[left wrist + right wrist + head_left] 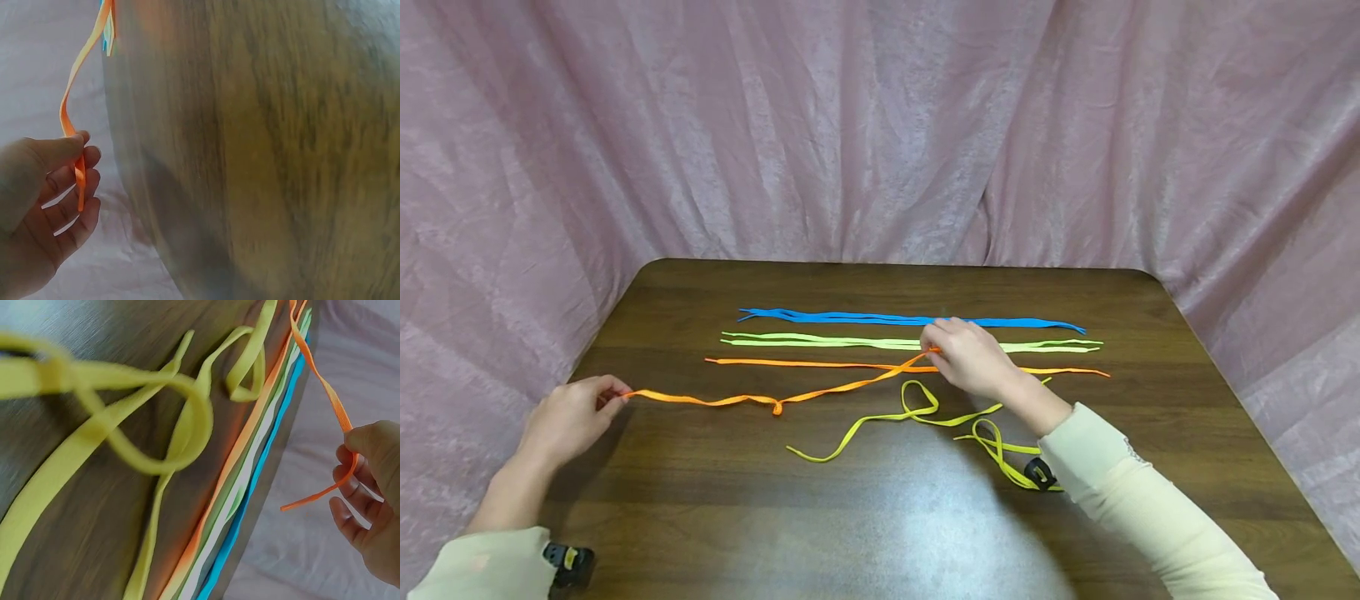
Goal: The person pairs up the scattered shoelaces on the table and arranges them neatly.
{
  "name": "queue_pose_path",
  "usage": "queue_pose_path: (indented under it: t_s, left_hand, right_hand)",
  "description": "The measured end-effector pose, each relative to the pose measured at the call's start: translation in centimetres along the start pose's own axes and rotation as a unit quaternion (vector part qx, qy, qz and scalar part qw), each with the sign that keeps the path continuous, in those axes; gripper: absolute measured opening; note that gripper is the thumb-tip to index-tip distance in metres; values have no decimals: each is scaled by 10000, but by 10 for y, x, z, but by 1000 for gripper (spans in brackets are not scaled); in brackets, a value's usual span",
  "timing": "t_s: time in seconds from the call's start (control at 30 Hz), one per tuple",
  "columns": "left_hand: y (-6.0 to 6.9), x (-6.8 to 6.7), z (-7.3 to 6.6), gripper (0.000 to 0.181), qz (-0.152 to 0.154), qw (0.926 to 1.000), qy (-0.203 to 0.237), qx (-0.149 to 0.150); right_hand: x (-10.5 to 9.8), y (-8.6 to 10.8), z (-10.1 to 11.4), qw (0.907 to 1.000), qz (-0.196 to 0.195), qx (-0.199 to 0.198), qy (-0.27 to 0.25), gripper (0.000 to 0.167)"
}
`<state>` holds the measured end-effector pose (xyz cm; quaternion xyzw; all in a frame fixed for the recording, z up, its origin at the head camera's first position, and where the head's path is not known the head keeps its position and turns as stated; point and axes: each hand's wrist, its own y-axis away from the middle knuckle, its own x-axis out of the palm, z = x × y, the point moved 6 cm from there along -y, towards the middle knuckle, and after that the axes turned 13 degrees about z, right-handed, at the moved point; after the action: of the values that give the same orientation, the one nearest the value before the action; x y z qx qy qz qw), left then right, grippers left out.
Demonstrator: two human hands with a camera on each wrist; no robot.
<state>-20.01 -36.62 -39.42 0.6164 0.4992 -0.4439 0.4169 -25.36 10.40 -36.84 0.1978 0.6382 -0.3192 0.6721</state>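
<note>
An orange shoelace [835, 388] stretches between both hands, with a small kink near its middle. At the table's left side, my left hand [567, 421] pinches one end between thumb and forefinger; a short tip hangs past the fingers [91, 156] in the left wrist view. My right hand [968, 357] pinches the lace near its other end, above the laid-out rows; in the right wrist view the loose tip curls below the thumb. A second orange shoelace [805, 362] lies straight on the table, and the held one crosses over it.
Blue shoelaces [865, 318] and light green shoelaces [820, 340] lie in straight rows farther back on the brown table [760, 525]. Two loosely looped yellow shoelaces [857, 425] lie nearer, partly beneath the right forearm. Pink curtains [850, 133] hang around the table.
</note>
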Motion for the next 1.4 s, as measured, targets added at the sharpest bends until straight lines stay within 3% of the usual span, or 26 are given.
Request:
queue_pose_path:
  t_s: [0.3,0.7,1.07,1.4]
  left_hand:
    - [2,3,10,5,80,9999,13,-114]
    - [-1,8,10,4,153,9999,-21,-33]
    - [-10,10,5,4,337,9994,59,-6]
    - [-26,13,-12,3,368,9992,31,165]
  right_hand:
    - [-3,25,-32,9993,49,373,-28,14]
    - [-2,56,-64,9973,25,729,-80,11]
    - [-10,89,-85,9963,-150,844,-28,10]
    - [-11,119,-106,9920,-135,1251,-36,16]
